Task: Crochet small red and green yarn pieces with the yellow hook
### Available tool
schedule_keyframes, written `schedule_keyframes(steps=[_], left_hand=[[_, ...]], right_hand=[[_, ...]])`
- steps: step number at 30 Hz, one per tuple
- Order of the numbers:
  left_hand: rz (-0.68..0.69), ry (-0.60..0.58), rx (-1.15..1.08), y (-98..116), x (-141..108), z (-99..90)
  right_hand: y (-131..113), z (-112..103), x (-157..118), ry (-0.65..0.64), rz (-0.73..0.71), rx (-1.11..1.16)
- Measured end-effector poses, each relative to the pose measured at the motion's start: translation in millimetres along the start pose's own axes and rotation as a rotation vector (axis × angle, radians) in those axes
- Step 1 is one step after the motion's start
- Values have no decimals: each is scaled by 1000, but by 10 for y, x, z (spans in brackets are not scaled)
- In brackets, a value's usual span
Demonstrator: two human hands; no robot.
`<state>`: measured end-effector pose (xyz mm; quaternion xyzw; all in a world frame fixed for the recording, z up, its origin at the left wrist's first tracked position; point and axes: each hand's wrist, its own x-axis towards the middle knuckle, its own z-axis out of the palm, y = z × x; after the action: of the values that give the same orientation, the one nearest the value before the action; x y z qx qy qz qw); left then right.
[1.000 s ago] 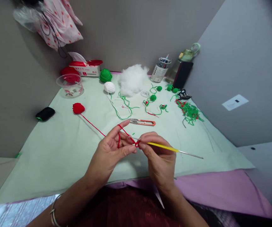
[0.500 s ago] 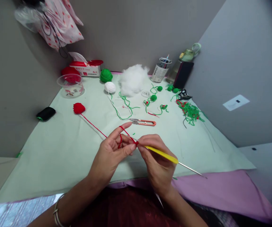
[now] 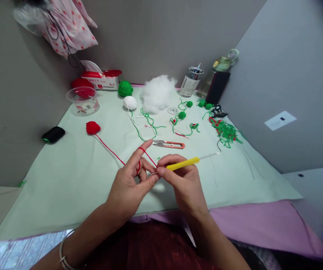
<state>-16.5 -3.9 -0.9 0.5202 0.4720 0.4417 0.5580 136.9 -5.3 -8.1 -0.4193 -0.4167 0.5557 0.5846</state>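
My right hand [image 3: 182,182] is closed on the yellow handle of a crochet hook [image 3: 183,164], whose far metal end points right and slightly up. Red yarn [image 3: 149,156] loops over the raised index finger of my left hand [image 3: 132,183] and around another finger. Thumb and fingers of that hand pinch the yarn where both hands meet; the worked piece there is mostly hidden by fingertips. From my left hand the strand runs back to a small red yarn ball [image 3: 93,128] on the table. Just beyond my fingers lie orange thread snips [image 3: 169,144].
White stuffing [image 3: 158,93], a white yarn ball [image 3: 130,103] and a green yarn ball [image 3: 125,89] sit at the back. Green and red yarn scraps [image 3: 226,132] lie at right, near a black claw clip [image 3: 219,111]. A clear tub [image 3: 82,101] and black thread spool [image 3: 54,134] stand left.
My right hand has turned the crochet hook, so its rear end swung from pointing down-right to pointing slightly up-right. My left index finger stays raised with the yarn over it.
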Motion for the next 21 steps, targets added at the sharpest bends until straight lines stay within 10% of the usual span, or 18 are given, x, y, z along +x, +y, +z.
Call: schedule_keyframes(steps=[9, 21], left_hand=[[-65, -103, -305, -73, 51, -28], [-109, -85, -434, -36, 56, -77]], right_hand=[[58, 93, 73, 68, 349, 633], [-2, -182, -51, -134, -259, -239]])
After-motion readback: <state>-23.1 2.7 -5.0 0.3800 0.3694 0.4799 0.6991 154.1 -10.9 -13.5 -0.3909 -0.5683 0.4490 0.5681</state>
